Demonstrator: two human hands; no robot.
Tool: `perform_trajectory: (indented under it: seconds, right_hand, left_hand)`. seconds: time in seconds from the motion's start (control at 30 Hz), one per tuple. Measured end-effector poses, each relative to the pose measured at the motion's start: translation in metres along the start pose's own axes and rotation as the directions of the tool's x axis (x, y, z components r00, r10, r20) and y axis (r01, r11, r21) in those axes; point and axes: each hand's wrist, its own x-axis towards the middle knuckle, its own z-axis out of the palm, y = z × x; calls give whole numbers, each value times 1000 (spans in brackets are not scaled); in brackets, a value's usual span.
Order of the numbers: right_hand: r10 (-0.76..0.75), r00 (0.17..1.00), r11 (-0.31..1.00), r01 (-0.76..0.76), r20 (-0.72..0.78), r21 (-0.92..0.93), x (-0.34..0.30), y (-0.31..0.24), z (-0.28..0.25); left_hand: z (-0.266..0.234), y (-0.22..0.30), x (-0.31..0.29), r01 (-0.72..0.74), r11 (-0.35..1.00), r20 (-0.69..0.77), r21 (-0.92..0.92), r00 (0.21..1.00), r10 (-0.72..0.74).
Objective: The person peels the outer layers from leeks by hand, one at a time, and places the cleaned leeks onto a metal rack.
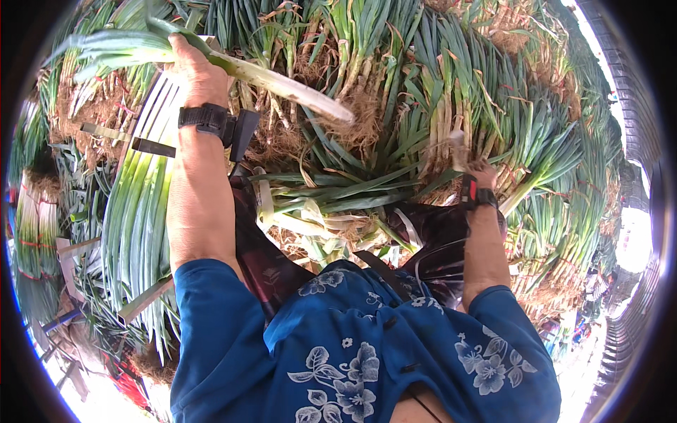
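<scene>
My left hand (199,68) is closed around a leek (293,89) at the upper left. The white stalk points right and slightly down, and its green leaves trail off to the left. Lower down on the right, my right hand (481,174) is closed near the untrimmed leeks. A blurred, pale-tipped thing (458,144) rises from its fingers, and I cannot make out its kind. Beside my left forearm, a row of clean leeks (144,176) lies side by side in a rack (151,147), their white ends upward and green leaves hanging down.
Heaps of rooted leeks (451,77) spread across the far side and right. Stripped leaves and peelings (324,222) gather between my knees. Tied leek bundles (35,229) stand at the far left. A dark ribbed sheet (638,127) edges the right side.
</scene>
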Motion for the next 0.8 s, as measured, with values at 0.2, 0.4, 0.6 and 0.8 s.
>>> perform_trajectory:
  seconds: [0.2,0.4,0.6,0.8]
  right_hand:
    - [93,820,941,113,565,-318,-127,60,113]
    - [306,497,863,217,812,-457,-247,148,231]
    - [136,515,845,386,847,-370,-253,184,254]
    - [-42,549,915,356,834,-188,-256,199,250]
  left_hand:
    - [-13,-9,-28,328,932,420,151,833,-361]
    - [-5,-32,-67,542,810,472,225,666,-577]
    - [4,-31,-88,567,814,545,129,645,-536]
    - [9,-31,-91,567,816,430,116,712,-556]
